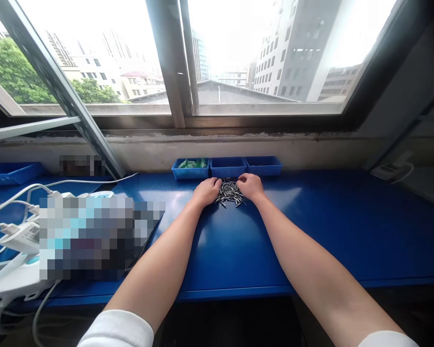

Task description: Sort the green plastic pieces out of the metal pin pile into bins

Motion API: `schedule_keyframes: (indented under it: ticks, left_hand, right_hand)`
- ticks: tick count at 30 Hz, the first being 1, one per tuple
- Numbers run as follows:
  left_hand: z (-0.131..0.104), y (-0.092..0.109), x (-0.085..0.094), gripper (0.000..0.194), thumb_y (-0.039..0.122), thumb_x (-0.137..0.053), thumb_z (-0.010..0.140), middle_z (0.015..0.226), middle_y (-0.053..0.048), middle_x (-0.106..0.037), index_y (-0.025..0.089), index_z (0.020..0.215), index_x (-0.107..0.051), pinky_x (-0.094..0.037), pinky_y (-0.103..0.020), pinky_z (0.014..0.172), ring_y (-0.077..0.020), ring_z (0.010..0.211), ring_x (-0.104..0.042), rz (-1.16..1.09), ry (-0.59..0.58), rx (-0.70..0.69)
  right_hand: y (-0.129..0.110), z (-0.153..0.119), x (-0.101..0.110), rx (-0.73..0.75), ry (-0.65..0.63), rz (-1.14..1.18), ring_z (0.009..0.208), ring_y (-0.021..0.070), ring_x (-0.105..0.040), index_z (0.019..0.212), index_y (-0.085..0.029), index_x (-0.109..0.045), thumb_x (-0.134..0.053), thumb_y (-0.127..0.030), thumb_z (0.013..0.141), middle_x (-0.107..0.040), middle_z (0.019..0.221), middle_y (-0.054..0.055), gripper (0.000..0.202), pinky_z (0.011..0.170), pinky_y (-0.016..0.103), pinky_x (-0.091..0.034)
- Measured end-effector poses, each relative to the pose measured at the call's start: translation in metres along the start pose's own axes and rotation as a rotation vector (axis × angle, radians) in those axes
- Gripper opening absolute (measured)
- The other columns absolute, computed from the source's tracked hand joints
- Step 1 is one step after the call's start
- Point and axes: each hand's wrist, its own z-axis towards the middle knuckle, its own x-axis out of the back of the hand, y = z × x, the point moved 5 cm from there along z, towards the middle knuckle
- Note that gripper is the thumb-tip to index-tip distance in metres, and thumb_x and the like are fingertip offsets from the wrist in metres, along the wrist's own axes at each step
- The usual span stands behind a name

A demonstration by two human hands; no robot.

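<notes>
A heap of small, slim metal pieces [230, 192], silvery and dark, lies loose on the blue tabletop [235, 246]; their exact kind is too small to make out. My left hand [207, 191] curves against the heap's left side, its fingertips at the far edge. Opposite it, my right hand [251, 186] rests with bent fingers at the heap's upper right. Both hands are cupped around the pile rather than closed, and I see no piece lifted in either. Some fingertips are hidden from view.
Behind the heap stand three joined blue bins: the left bin [190, 169] has green plastic bags, beside a middle bin [227, 167] and a right bin [263, 166]. Left are a white power strip [12, 279], cables and a blurred-out item [90, 236]. A window [246, 58] rises behind.
</notes>
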Motion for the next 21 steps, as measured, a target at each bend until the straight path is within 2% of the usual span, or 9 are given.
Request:
schedule_keyframes:
  ticks: [2,7,14,17,21]
  left_hand:
    - [0.000,0.002,0.000,0.046,0.044,-0.028,0.092,0.122,-0.009,-0.060,0.020,0.115,-0.060,-0.038,-0.032,0.097,-0.0234,0.114,-0.053,0.016,0.007,-0.028]
    - [-0.001,0.009,-0.003,0.047,0.043,-0.030,0.091,0.129,-0.009,-0.055,0.018,0.120,-0.058,-0.034,-0.033,0.102,-0.0237,0.120,-0.049,0.044,-0.018,-0.115]
    - [-0.001,0.011,-0.009,0.046,0.043,-0.034,0.090,0.131,-0.006,-0.055,0.020,0.121,-0.058,-0.035,-0.030,0.102,-0.0219,0.120,-0.049,0.086,-0.049,-0.190]
    - [-0.002,0.012,-0.008,0.044,0.041,-0.035,0.089,0.129,-0.006,-0.056,0.021,0.120,-0.059,-0.036,-0.030,0.102,-0.0221,0.119,-0.050,0.097,-0.051,-0.193]
    - [-0.002,0.012,-0.009,0.043,0.041,-0.036,0.089,0.129,-0.005,-0.056,0.021,0.119,-0.059,-0.036,-0.031,0.102,-0.0222,0.119,-0.050,0.104,-0.053,-0.186]
  right_hand:
    - [0.005,0.004,-0.006,0.041,-0.061,-0.027,0.093,0.0199,-0.060,0.090,-0.020,-0.071,-0.055,-0.026,0.072,-0.068,0.093,0.005,0.025,0.084,0.027,-0.044]
    - [0.012,0.015,-0.010,0.042,-0.043,-0.071,0.101,0.0204,-0.058,0.104,-0.018,-0.069,-0.050,-0.025,0.077,-0.063,0.111,0.009,0.034,0.090,0.027,-0.042]
    - [0.002,0.010,-0.013,0.061,-0.143,-0.185,0.114,0.0283,-0.049,0.112,-0.022,-0.066,-0.049,-0.035,0.081,-0.059,0.119,0.010,0.038,0.092,0.035,-0.041]
    - [-0.001,0.008,-0.013,0.053,-0.145,-0.217,0.113,0.0297,-0.050,0.108,-0.024,-0.069,-0.050,-0.035,0.080,-0.060,0.119,0.010,0.035,0.090,0.037,-0.043]
    - [-0.004,0.009,-0.012,0.035,-0.123,-0.177,0.102,0.0251,-0.057,0.090,-0.027,-0.074,-0.053,-0.030,0.077,-0.066,0.107,0.006,0.024,0.083,0.032,-0.045]
